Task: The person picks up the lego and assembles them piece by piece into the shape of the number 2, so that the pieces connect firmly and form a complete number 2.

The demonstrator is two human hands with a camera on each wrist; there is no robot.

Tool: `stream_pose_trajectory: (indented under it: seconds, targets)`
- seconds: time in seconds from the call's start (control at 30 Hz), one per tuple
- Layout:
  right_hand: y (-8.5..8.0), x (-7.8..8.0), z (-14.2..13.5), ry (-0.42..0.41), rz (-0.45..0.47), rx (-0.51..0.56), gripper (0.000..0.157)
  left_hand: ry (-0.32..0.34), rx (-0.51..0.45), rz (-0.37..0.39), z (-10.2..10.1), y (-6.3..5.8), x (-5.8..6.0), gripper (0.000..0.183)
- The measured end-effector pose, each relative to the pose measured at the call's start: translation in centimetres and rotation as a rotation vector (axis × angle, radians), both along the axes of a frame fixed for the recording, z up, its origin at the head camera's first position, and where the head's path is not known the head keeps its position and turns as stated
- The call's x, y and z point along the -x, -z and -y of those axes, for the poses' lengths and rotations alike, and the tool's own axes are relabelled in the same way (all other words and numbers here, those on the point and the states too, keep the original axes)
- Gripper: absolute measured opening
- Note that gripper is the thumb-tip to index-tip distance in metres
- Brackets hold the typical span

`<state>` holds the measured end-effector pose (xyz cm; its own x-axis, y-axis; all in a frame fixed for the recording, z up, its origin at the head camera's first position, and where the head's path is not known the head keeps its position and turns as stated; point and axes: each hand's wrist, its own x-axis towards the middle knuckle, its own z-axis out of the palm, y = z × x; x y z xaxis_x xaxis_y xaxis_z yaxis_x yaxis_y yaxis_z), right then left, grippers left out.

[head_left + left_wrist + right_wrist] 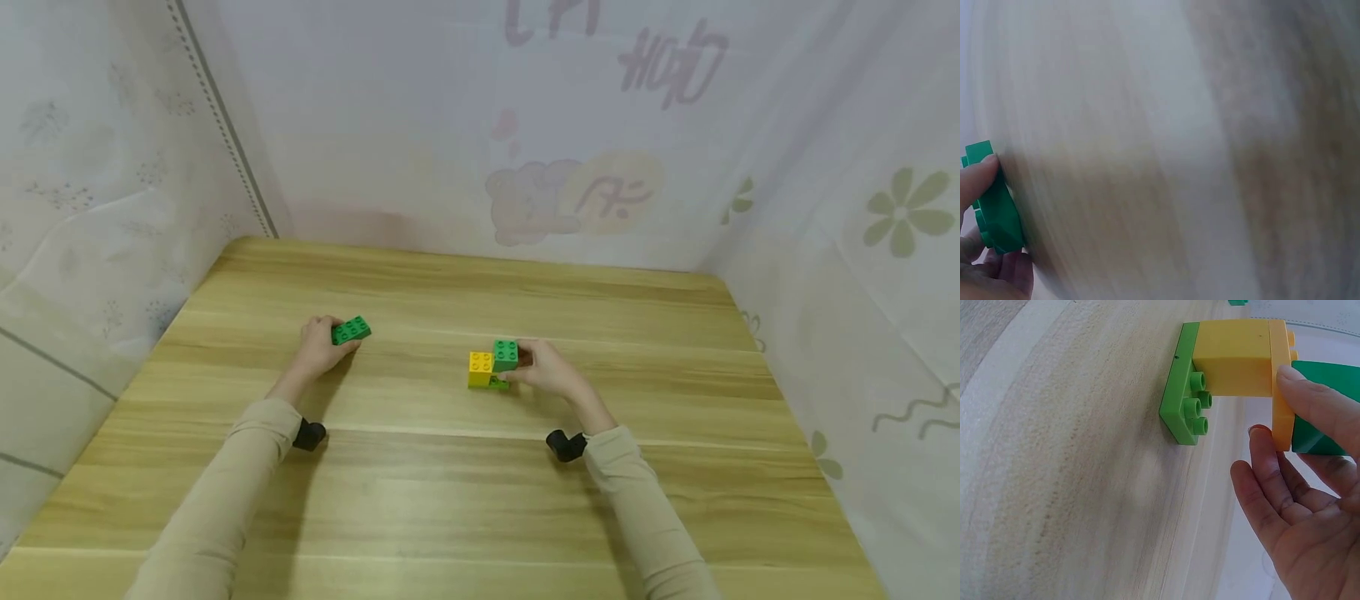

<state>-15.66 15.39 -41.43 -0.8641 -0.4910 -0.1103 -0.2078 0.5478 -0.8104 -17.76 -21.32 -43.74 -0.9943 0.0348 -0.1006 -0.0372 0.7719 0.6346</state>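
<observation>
My left hand (318, 346) grips a green building block (351, 330) with studs, over the table at left. In the left wrist view the thumb presses one side of this green block (999, 212) and fingers curl below it. My right hand (551, 367) pinches a square green block (506, 355) on top of a small stack. The right wrist view shows this stack sideways: a light green plate (1180, 387) as base, a yellow block (1235, 356) on one end, a thin yellow plate (1280, 356) above, then the green block (1325, 406). The thumb tip lies at the thin plate's edge.
Both hands work over a wood-grain table (420, 500). Printed cloth (405, 125) hangs behind the table and along both sides. A black wrist camera (566, 446) sticks out from the right sleeve, and another black camera (309, 434) from the left.
</observation>
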Motion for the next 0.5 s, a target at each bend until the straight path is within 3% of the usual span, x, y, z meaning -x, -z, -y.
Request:
stream_pose_trajectory:
  seconds: [0.2,0.5]
  targets:
    - [0.1,-0.2,-0.1,-0.009,-0.007,0.001,0.031,0.002,0.001,0.006,-0.2,0.3,-0.1,0.053]
    - [0.3,0.1,-0.1,-0.002,-0.016,0.021,0.030,0.082,-0.071,0.009,-2.2,-0.5,0.8,0.055]
